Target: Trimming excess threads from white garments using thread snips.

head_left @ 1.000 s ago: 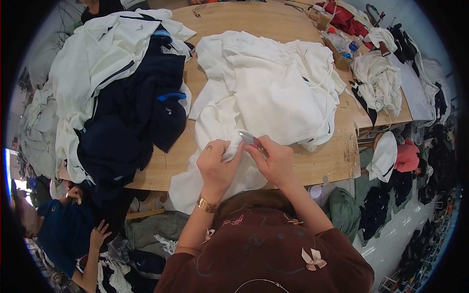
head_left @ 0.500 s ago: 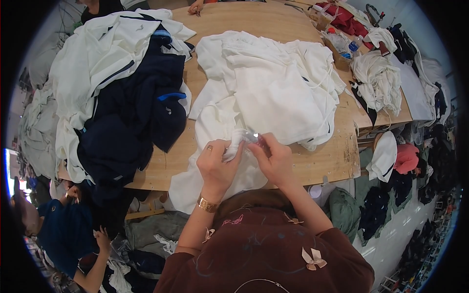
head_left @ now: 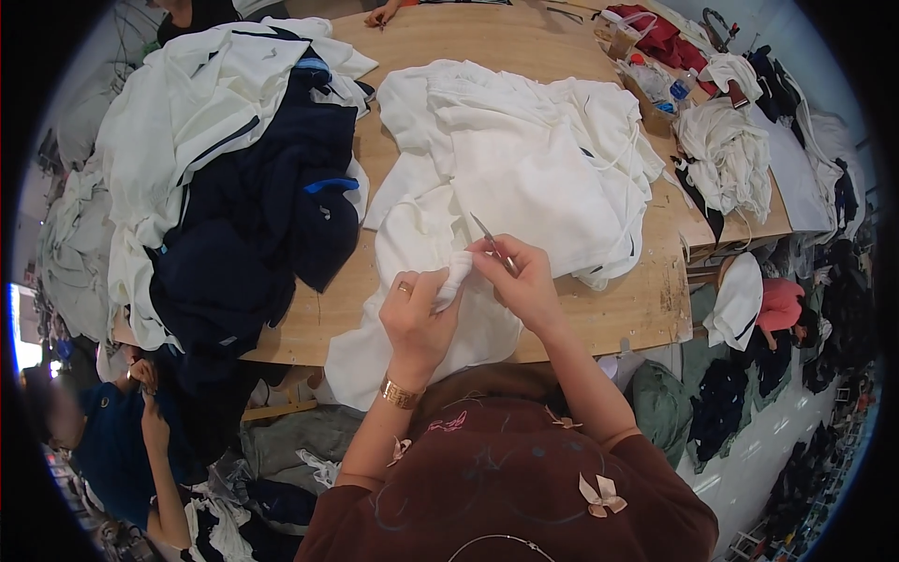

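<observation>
Head view: the left hand (head_left: 414, 307) pinches the bunched white cloth (head_left: 456, 281) above the near side of the table (head_left: 618, 314). The right hand (head_left: 524, 281) is closed around small metal snips (head_left: 486, 235), its fingertips at the cloth; any pinch there cannot be confirmed. Work is judged unfinished; the amount completed cannot be determined.

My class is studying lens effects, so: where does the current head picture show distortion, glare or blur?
Head view: the wooden table's near edge bows, and the corners go black; head view: the bright patch at the left rim is washed out; head view: the pale floor catches glints; head view: the metal tool in the right hand keeps a clear outline.
</observation>
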### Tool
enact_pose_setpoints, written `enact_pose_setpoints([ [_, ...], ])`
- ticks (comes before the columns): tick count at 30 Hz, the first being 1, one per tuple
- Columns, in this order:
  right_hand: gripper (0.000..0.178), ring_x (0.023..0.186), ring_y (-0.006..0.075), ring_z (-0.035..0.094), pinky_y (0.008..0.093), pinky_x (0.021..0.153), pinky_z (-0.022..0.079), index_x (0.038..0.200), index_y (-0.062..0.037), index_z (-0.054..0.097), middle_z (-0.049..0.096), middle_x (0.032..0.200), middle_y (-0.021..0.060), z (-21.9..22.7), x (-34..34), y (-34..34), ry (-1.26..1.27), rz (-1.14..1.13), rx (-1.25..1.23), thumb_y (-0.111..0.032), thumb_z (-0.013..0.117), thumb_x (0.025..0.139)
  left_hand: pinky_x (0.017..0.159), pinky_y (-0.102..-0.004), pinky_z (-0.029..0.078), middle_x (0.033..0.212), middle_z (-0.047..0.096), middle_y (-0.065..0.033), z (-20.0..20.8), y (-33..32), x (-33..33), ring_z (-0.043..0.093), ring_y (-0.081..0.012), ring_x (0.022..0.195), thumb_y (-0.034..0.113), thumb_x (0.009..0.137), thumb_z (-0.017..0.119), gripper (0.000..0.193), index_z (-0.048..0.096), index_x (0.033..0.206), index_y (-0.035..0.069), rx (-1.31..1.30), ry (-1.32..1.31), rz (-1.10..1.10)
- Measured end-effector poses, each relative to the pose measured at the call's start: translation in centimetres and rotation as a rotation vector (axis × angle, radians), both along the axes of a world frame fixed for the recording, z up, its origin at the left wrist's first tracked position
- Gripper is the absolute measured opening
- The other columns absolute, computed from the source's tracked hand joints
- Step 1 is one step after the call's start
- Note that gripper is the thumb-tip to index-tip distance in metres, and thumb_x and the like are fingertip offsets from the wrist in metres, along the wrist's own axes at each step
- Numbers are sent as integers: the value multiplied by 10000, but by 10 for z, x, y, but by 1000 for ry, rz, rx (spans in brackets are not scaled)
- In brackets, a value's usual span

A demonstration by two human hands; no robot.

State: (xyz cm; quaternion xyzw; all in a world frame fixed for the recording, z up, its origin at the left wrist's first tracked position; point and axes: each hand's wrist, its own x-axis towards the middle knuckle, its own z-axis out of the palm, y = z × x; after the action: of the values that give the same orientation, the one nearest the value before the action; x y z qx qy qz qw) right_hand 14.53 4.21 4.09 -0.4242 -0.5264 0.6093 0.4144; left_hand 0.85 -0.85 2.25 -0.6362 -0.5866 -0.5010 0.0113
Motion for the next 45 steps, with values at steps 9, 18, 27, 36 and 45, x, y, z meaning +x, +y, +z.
enact_pose_setpoints([
  [9,49,450,-7,370,173,396,260,856,-10,598,464,595,-68,-6,5,-5,-45,-128,162,-35,581,819,510,-350,403,633,498,-77,0,0,2,504,-254,594,25,612,734,242,623,825,56,10,-22,11],
  [18,91,378,31,408,188,357,271,795,-5,558,486,546,-39,4,0,-10,-15,-99,21,-75,585,846,506,-330,412,633,522,-72,2,-3,4,521,-238,581,47,609,758,249,625,819,56,6,-38,-2],
  [27,134,480,59,436,230,441,339,817,-8,547,494,570,-8,-14,16,-17,-240,-153,456,-120,614,846,513,-315,416,678,582,-92,5,-2,-1,542,-230,575,129,652,790,238,584,724,35,-91,-186,22],
  [36,219,472,248,516,318,443,395,729,-33,572,536,593,94,-23,19,-19,-465,-163,650,-205,701,774,511,-309,400,671,576,-92,7,-1,-1,527,-224,559,126,667,774,231,568,694,25,-155,-263,22],
  [45,269,454,255,501,328,430,385,697,-44,539,519,574,91,-24,16,-17,-504,-152,680,-246,698,776,502,-312,392,663,566,-89,8,-3,0,516,-224,545,137,669,777,239,566,694,29,-149,-251,18],
])
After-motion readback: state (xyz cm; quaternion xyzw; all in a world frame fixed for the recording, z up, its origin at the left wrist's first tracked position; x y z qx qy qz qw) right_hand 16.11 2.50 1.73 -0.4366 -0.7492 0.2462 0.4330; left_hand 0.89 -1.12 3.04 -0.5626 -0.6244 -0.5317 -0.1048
